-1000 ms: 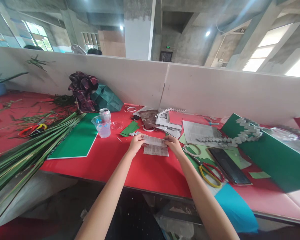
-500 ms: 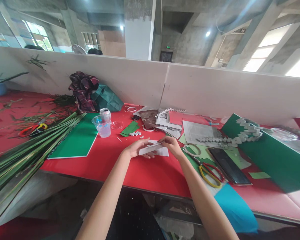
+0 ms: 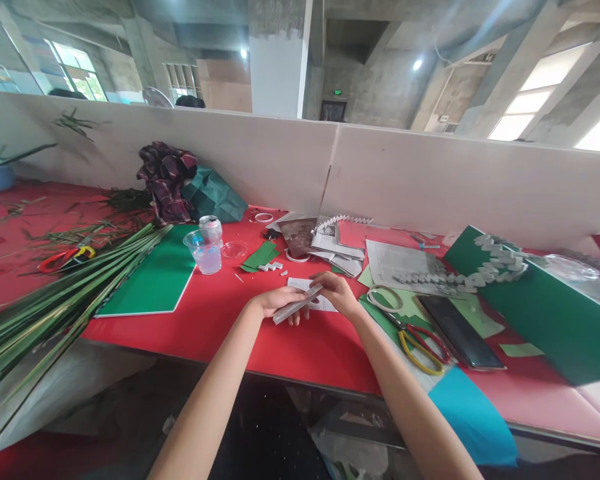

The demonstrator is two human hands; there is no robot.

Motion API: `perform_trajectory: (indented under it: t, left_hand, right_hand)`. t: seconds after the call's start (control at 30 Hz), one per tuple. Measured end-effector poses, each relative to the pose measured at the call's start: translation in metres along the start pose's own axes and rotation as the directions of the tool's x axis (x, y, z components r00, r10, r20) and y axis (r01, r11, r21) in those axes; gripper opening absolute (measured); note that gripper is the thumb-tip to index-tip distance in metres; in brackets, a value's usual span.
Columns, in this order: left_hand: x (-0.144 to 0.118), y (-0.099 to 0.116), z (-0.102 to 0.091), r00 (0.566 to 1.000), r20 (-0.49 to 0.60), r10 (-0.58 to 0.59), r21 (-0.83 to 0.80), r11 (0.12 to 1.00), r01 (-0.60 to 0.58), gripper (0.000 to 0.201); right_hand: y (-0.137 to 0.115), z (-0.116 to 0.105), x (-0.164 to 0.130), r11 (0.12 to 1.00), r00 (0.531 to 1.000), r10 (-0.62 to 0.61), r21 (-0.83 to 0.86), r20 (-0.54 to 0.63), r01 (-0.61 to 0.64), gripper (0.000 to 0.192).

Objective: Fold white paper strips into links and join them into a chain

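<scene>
Between both hands is a narrow folded paper strip (image 3: 296, 306), held at a slant just above the red table (image 3: 220, 333). My left hand (image 3: 279, 300) is closed on its lower left part, some fingers showing underneath. At the upper right end, my right hand (image 3: 336, 291) pinches the strip with its fingertips. Beneath the hands lies a printed sheet of paper (image 3: 325, 305), partly covered by them. Small folded white paper pieces (image 3: 271, 267) and green paper cards (image 3: 261, 257) rest just beyond my left hand.
Scissors (image 3: 420, 347) and a phone (image 3: 463, 333) lie to the right, before a green box (image 3: 545, 310) with a folded-paper chain (image 3: 495, 267). On the left are a plastic cup (image 3: 207, 257), a can (image 3: 211, 230), a green notebook (image 3: 150, 287) and long leaves (image 3: 75, 303). A partition (image 3: 405, 180) stands behind.
The paper strip has turned and now looks narrower and more steeply slanted. My left fingers have closed over it, and my right hand has shifted slightly left.
</scene>
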State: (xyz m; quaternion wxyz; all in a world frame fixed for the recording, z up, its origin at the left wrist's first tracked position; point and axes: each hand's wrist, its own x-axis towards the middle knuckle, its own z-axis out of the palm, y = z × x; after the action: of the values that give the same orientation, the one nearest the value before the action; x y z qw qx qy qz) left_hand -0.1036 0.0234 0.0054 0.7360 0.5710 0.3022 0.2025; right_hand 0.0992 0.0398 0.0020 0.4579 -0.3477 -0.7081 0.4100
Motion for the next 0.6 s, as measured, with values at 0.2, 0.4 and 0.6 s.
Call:
perform_trajectory:
  t: [0.2, 0.4, 0.6]
  left_hand:
    - [0.000, 0.001, -0.001, 0.995, -0.091, 0.028, -0.085, 0.996, -0.036, 0.037]
    - [-0.001, 0.003, 0.002, 0.994, -0.106, 0.027, -0.096, 0.995, -0.037, 0.033]
    - [-0.001, 0.004, 0.002, 0.996, -0.088, 0.017, -0.089, 0.996, -0.025, 0.033]
  right_hand:
    - [0.006, -0.013, 0.004, 0.998, 0.946, 0.054, -0.020, -0.320, -0.064, 0.023]
    - [0.003, -0.022, 0.003, 0.994, 0.913, 0.090, -0.022, -0.399, -0.108, 0.025]
    - [0.000, -0.018, 0.001, 0.996, 0.911, 0.041, -0.052, -0.411, -0.068, 0.021]
